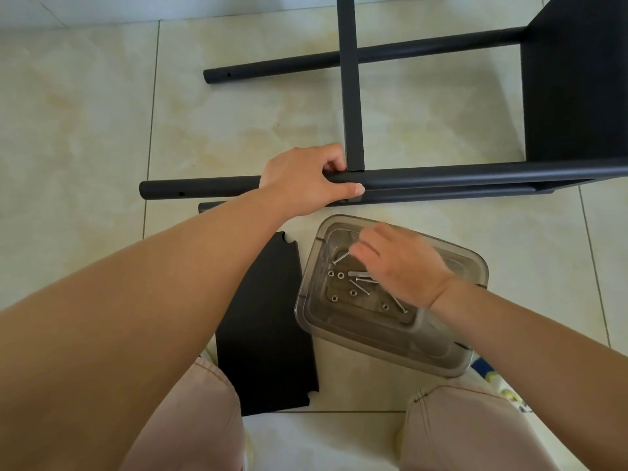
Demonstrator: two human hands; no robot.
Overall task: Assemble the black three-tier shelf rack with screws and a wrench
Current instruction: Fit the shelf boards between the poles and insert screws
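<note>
Left hand steadies the rack while the right hand reaches into the tray of screws

The rack (475, 176) lies on its side across the upper half of the frame, its tubes running left to right; the left hand (302, 180) grips the near tube (204, 189) just left of where an upright shelf edge (351, 96) meets it, fingers curled over the top and thumb along the front. Directly below, at centre right, the right hand (397, 263) hovers, blurred, over a clear plastic tray (452, 355), fingers loosely spread and pointing to the upper left; whether it pinches anything I cannot tell. The screws (360, 287) and nuts (334, 275) lie just under its fingertips, so the right hand is nearer. A loose black shelf board (265, 328) lies on the floor left of the tray, touching nothing that blocks the reach
</note>
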